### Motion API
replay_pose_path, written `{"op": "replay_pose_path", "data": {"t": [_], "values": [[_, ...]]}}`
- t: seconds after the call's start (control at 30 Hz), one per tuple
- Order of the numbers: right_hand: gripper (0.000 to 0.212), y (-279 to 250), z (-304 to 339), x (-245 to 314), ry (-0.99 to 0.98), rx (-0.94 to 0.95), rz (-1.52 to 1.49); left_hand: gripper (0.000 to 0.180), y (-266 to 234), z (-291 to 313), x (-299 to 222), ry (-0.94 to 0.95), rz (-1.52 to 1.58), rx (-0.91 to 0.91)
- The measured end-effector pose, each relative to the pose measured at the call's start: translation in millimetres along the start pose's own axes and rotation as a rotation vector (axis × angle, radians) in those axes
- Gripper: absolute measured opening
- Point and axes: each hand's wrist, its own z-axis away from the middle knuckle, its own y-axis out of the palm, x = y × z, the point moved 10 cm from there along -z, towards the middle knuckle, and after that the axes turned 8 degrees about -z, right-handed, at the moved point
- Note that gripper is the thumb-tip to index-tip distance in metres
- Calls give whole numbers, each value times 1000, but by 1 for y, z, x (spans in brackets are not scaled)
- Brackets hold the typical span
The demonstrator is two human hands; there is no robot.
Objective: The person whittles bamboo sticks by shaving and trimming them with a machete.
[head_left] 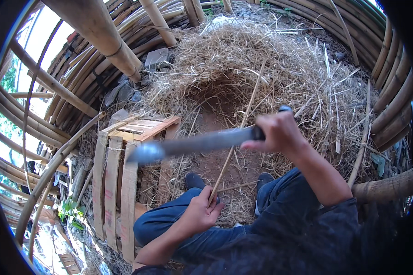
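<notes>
The long thin stick is in front of the person, slanting up from between the knees toward the straw heap. The left hand is wrapped around its low end. The right hand is closed tight on the dark handle of a big knife, and the blade points left across the stick. The blade is blurry, so I cannot tell if it touches the stick. The stick looks like one whole piece, so I think the work on it is only a little way along, with most of it left. I can't make out any cut marks. I count one knife, one held stick and one short stick lying on the ground between two dark shoes, a left shoe and a right shoe. Beside the left leg is one wooden crate. Farther out there is one big straw heap, one green plant at the left, and too many bamboo poles to count.
</notes>
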Motion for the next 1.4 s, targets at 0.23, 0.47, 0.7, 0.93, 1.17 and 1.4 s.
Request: {"op": "replay_pose_path", "data": {"t": [0.23,0.47,0.7,0.93,1.17,1.4], "values": [[68,-8,11,-21,126,-19,57,27,4,-5,1,-1,-24,6],[68,-19,17,-76,395,-103,-24,27,-3,0,8,1,13,5],[67,-16,24,-46,279,-5,4,29,1,-4,9,-42,-5,49],[69,9,9,-10,140,128,-66,32,-3,-6,10,-80,-62,13],[70,-4,15,-42,194,20,-15,30,-14,-7,-7,19,-189,-59],[76,-3,29,-83,331,8,-25,29,-14,-4,-13,46,-191,-53]]}}
